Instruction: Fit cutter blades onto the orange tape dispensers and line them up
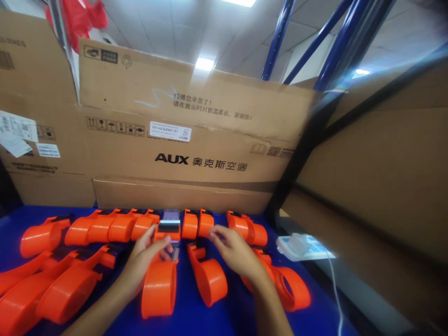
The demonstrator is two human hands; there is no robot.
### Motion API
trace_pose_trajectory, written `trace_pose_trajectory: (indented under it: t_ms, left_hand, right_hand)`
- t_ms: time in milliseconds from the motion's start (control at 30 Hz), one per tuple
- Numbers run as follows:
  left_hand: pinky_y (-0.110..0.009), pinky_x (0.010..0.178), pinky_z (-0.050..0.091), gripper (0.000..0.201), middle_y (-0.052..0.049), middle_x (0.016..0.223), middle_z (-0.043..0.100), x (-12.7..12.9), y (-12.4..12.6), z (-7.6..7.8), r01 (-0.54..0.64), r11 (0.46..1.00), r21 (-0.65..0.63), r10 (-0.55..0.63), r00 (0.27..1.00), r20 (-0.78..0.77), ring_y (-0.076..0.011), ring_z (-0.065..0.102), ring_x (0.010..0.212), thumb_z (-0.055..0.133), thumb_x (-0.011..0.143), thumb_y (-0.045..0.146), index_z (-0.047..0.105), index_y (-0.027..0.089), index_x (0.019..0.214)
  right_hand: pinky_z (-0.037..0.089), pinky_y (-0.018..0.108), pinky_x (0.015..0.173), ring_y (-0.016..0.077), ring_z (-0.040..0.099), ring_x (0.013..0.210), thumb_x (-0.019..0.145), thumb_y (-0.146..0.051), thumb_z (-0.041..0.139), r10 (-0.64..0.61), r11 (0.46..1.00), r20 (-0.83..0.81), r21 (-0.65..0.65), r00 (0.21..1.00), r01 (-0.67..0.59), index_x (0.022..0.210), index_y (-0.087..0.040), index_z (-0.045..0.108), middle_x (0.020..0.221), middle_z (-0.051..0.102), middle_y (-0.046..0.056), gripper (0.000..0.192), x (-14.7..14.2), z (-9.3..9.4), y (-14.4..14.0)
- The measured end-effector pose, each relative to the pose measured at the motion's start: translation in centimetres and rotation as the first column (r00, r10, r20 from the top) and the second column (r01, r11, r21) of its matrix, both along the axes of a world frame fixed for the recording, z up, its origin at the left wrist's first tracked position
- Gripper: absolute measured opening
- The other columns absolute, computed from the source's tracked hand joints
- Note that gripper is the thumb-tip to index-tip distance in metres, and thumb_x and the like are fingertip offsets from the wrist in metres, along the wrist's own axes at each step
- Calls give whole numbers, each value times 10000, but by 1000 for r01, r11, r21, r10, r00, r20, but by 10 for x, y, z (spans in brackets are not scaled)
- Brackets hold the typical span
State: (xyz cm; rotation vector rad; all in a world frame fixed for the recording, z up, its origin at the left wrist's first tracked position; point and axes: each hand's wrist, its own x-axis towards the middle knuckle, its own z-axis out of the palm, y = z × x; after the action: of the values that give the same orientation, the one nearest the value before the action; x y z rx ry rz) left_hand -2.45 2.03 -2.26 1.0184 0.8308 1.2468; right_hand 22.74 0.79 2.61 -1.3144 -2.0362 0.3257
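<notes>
Near the middle of the blue surface, my left hand (151,248) is closed around an orange tape dispenser (163,234) with a dark, shiny roller on top. Its fingers hide part of the orange body. To the right, my right hand (233,247) has its thumb and forefinger drawn together beside an upright orange dispenser (206,224). What those fingertips hold, if anything, is too small to make out. Below the hands lie two more orange dispensers, one with a wide round drum (159,289) and one with its arm tilted up (213,281).
Several orange dispensers stand in a back row (99,227); others lie at front left (68,291) and right (296,289). Behind is a large cardboard box (206,140). A white power strip (304,246) with a cable sits right, near a dark rack post (290,182).
</notes>
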Motion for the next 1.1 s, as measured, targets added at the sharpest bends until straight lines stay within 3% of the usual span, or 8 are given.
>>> trace_pose_trajectory:
  t_ms: [67,133,200,333,633,900,1100]
  left_hand:
    - [-233,563,486,343,4,751,687,-1,1,-2,6,1000,0,-6,1000,-6,-127,635,554,775,769,388,614,190,998]
    - [-232,566,483,327,6,749,687,-2,3,-3,12,1000,4,-11,1000,-16,-129,641,557,769,778,385,607,192,986]
    - [-234,569,483,320,5,750,687,-2,3,-4,15,1000,10,-15,1000,-27,-131,644,562,762,788,380,603,191,992]
    - [-228,574,487,319,13,754,674,0,-1,-2,15,999,36,-13,999,-37,-120,629,564,736,819,379,589,194,1033]
    - [-224,564,476,371,15,762,672,1,-1,-7,-3,995,100,14,993,-115,-128,645,569,727,833,373,550,202,1110]
    - [-235,572,478,318,9,765,670,2,0,-9,54,995,89,-46,995,-88,-130,641,572,695,854,373,567,199,1086]
    - [-247,542,493,425,1,730,663,5,-5,-6,132,988,79,-117,978,-176,-132,601,540,721,824,376,569,179,1169]
  right_hand:
    - [509,337,794,222,669,893,946,-237,485,-226,966,75,142,971,214,946,-200,716,928,741,61,234,14,-4,7]
    - [487,387,858,263,644,993,920,-212,519,-427,894,188,234,885,381,951,-204,715,991,733,90,199,25,-8,13]
    - [474,413,858,292,632,999,886,-208,578,-509,857,282,257,814,447,963,-205,721,1012,728,115,163,31,-13,15]
    - [447,442,843,322,618,992,829,-232,675,-508,861,392,227,767,455,1019,-204,730,1025,721,145,200,21,-23,18]
    - [305,497,963,404,470,1201,801,-307,699,-474,841,636,123,609,526,997,-141,763,1187,634,226,265,-7,-32,27]
    - [290,469,944,370,483,1177,814,-252,657,-399,855,702,53,590,516,1041,-199,752,1202,632,177,251,-8,-32,23]
    - [277,491,942,398,475,1193,852,-286,629,-428,830,705,59,565,554,1088,-142,730,1175,639,216,295,-5,-32,23]
